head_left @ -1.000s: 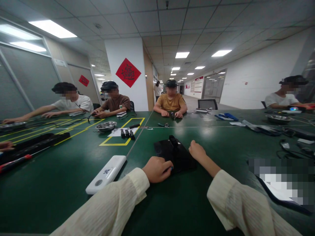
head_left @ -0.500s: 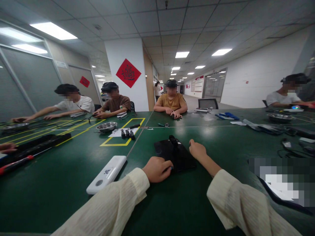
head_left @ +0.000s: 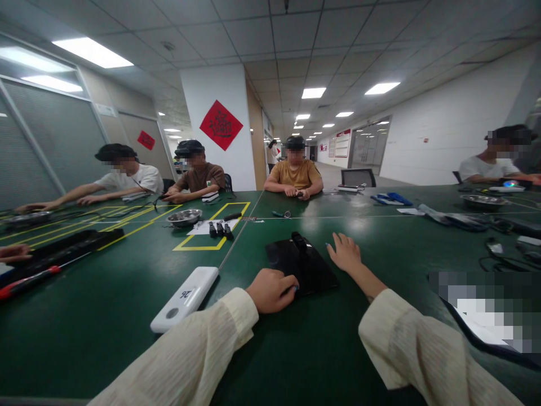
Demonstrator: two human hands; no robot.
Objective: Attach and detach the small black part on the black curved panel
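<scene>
Head view: clenching the left hand (head_left: 270, 290) on the near edge of the black pad (head_left: 302, 268) lying toward the worktop (head_left: 127, 321) near edge, resting the released right hand (head_left: 346, 254) flat just beside its right edge, ideally pressing evenly, avoiding sliding it.

White power bank (head_left: 185, 299), metal bowl (head_left: 183, 217), red-handled screwdriver (head_left: 25, 281) on green table (head_left: 127, 327); co-workers (head_left: 296, 175) seated beyond

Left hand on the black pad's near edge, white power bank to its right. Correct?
No: in the head view the white power bank lies left of the black pad, not right. The left hand is on the pad's near edge.
</scene>
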